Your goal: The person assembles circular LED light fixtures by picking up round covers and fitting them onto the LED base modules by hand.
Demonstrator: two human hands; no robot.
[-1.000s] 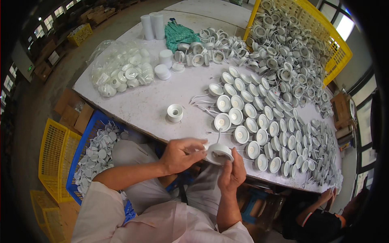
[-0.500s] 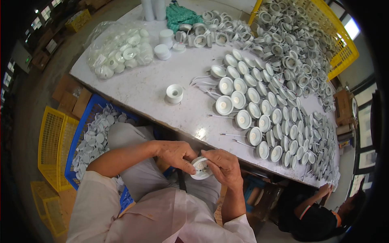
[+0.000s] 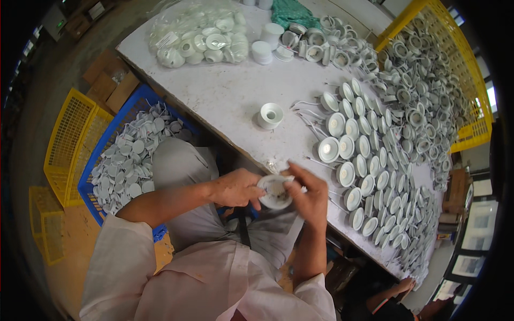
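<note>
Over my lap, by the table's front edge, a round white downlight housing (image 3: 276, 195) faces up, its open inside showing pale and speckled. My left hand (image 3: 235, 188) grips its left rim between thumb and fingers. On the opposite side, my right hand (image 3: 311, 197) is closed on the rim, slightly blurred. A white spool-shaped cup (image 3: 270, 116) stands alone on the table beyond my hands. To its right, rows of similar white downlights (image 3: 346, 145) lie tilted, with wires trailing to the left.
A clear bag of white cups (image 3: 206, 40) lies at the table's (image 3: 214, 93) far left. Grey ring fittings (image 3: 412, 91) pile up before a yellow crate (image 3: 471, 69). Left of my legs, a blue crate (image 3: 96, 179) holds white discs. Another person's hand (image 3: 405, 284) is at the lower right.
The view has shifted, so the table things sit farther right. Between my hands the downlight housing has turned from a steep tilt to show its open face more fully. Both hands still hold it.
</note>
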